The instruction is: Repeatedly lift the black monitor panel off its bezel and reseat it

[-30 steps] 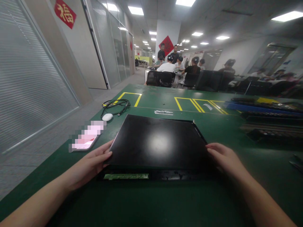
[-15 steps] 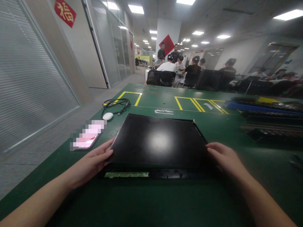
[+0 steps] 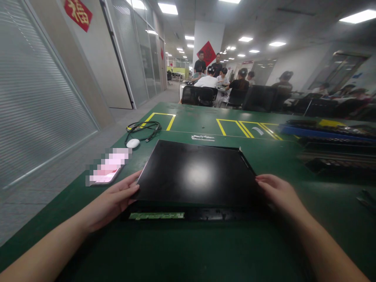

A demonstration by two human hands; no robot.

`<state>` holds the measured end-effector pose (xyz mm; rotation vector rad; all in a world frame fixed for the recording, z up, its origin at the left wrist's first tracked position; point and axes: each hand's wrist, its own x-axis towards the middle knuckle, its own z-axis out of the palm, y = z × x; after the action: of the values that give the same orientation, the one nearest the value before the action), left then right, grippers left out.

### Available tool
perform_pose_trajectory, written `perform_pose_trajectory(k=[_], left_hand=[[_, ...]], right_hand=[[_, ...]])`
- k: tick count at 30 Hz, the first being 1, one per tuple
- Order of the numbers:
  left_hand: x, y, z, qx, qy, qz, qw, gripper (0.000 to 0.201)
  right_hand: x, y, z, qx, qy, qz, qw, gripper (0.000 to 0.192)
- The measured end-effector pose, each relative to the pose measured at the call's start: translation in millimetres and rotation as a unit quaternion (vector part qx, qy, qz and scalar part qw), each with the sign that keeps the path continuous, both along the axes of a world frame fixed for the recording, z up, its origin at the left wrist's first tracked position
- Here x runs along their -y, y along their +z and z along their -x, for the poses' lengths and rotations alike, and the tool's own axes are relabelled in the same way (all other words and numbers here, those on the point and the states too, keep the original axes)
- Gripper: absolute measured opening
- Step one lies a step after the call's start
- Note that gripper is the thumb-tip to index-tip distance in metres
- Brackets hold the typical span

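A dark, glossy display panel (image 3: 176, 164) lies tilted over a black frame (image 3: 211, 214) on the green table. Along the frame's near edge runs a thin green circuit board (image 3: 157, 216). My left hand (image 3: 117, 199) grips the panel's left edge, thumb on top and fingers beside and under it. At the opposite edge, my right hand (image 3: 277, 194) is closed on the panel's side; its lower fingers are in shadow. The panel covers most of the frame, whose far right corner shows beyond it.
A phone (image 3: 107, 172), a white mouse (image 3: 133, 143) and a coiled black cable (image 3: 143, 129) lie on the left. Dark strips and a blue piece (image 3: 311, 131) are stacked at the right. Yellow tape marks the far table (image 3: 188, 117). Several people sit beyond, among chairs (image 3: 199, 96).
Hands and panel keep nearly the same pose. The whole view has shifted very slightly, with no clear movement of the panel against the frame.
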<state>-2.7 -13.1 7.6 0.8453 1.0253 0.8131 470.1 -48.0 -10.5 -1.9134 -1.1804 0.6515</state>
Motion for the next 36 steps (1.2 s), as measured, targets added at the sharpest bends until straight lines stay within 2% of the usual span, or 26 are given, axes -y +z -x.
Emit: perform_pose_trajectory(k=[7,10,16,19,25,32,34,36], left_hand=[[-1,-0.1,1,-0.007,0.011,0.0,1.0,0.083],[-1,-1.9,2,-0.013,0.005,0.0,1.0,0.08],[-2,-1.7,2,-0.022,0.0,-0.008,1.0,0.078],[-1,0.6,0,-0.024,0.004,-0.004,1.0,0.077],[0,0.9,-1,-0.019,0.0,-0.009,1.0,0.076],[-1,-0.2,1,-0.027,-0.003,-0.009,1.0,0.08],[-1,0.2,1,-0.029,0.0,-0.005,1.0,0.082],[-1,0.3,1,-0.027,0.001,-0.004,1.0,0.084]], right_hand=[[0,-5.4,-10,-0.005,-0.039,-0.022,0.999,0.032],[-1,-12.2,-20,0.024,-0.051,-0.026,0.998,0.032],[-5,-25.1,-30,0.082,0.002,0.005,0.997,0.04],[-6,-22.3,-26,0.139,0.02,0.03,0.99,0.045],[-5,-12.3,-17,0.215,0.076,0.01,0.974,0.045],[-5,-18.1,-20,0.201,0.092,0.016,0.975,0.041],[-7,-10.9,-15,0.172,0.075,0.013,0.982,0.041],[-4,3.8,-5,0.126,0.045,-0.021,0.991,0.039]])
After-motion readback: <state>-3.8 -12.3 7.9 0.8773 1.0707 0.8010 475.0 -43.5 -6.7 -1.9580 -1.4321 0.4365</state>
